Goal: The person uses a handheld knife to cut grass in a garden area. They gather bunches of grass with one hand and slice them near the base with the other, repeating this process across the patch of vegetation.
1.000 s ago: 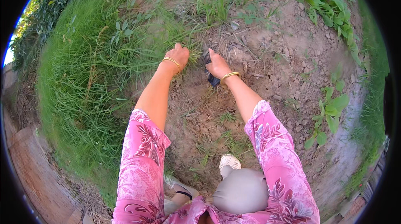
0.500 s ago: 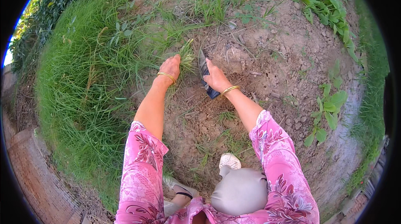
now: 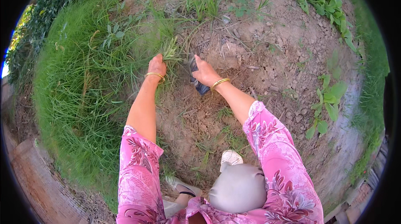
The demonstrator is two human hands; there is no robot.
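My left hand [image 3: 157,64] is closed around a bunch of cut grass [image 3: 170,52], whose pale stems stick out past the fingers toward the right. Close by on the right, my right hand [image 3: 204,73] grips the dark blue-black handle of what looks like a sickle [image 3: 202,88]. A thin curved line runs up from it among dry stalks; the blade is hard to make out there. Both hands are low over the soil, just beside the edge of the standing grass [image 3: 87,86]. A gap separates the grass bunch from the sickle.
Bare, crumbly soil [image 3: 275,57] with dry stalks spreads to the right. Broad-leaved plants [image 3: 330,98] grow at the right, with more at the far right. A brick-paved strip [image 3: 46,186] lies at the lower left. My knee [image 3: 238,188] and shoes are near below.
Both hands have shifted left in the picture, my left hand a little more, so the gap between them is slightly wider. The grass bunch and the sickle moved along, still held.
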